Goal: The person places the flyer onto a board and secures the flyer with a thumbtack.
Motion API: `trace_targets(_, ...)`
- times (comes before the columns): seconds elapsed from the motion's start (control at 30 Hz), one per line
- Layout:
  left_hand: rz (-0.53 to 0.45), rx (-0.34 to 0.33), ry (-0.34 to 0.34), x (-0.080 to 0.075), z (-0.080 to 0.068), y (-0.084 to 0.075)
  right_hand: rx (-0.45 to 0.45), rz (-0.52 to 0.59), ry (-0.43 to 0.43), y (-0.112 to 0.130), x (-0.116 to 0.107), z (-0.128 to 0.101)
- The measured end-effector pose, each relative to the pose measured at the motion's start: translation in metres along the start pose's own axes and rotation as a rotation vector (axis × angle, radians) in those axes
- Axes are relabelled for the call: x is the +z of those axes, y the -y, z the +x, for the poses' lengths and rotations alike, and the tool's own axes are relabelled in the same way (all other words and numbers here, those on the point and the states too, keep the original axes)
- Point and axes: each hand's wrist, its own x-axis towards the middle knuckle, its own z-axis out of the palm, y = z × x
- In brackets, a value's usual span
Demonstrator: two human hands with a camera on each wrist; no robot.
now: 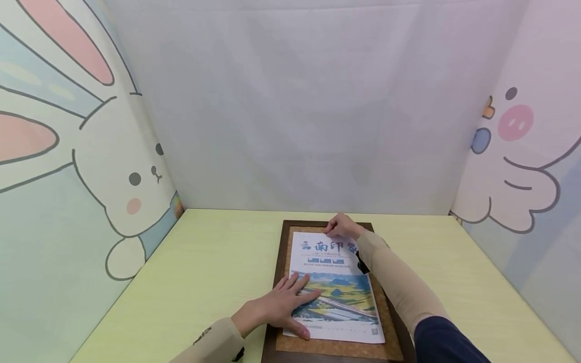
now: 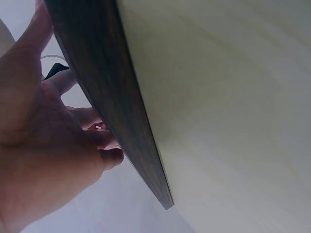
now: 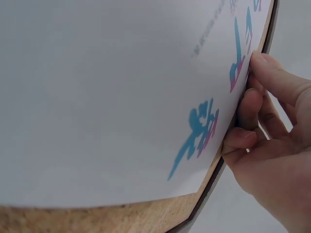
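A printed poster (image 1: 333, 290) with blue characters and a landscape picture lies on a cork board (image 1: 389, 322) in a dark wooden frame (image 1: 280, 252). My left hand (image 1: 286, 302) rests flat on the poster's lower left part, fingers spread and straight. In the left wrist view, the left hand (image 2: 43, 145) lies beside the frame's dark edge (image 2: 112, 97). My right hand (image 1: 342, 227) is at the poster's top edge. In the right wrist view its curled fingers (image 3: 257, 104) pinch the edge of the poster (image 3: 121, 97) above the cork (image 3: 97, 218). The thumb is hidden.
The board lies on a pale yellow-green table (image 1: 213, 262), near its front edge. A white back wall (image 1: 308, 126) and cartoon-printed side walls, one on the left (image 1: 68, 176) and one on the right (image 1: 522, 166), close the table in.
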Motion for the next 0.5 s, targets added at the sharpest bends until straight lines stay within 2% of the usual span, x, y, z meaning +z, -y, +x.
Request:
trace_targets(0.3,0.007,-0.003,0.003,-0.0010,-0.0001,-0.0008,-0.033,0.034,0.014,-0.0043,-0.0039,-0.0045)
trace_targets(0.5,-0.004,0.000,0.001,-0.0012,-0.0016,-0.0014,-0.025,0.047,-0.020,-0.0078,-0.0022,-0.0023)
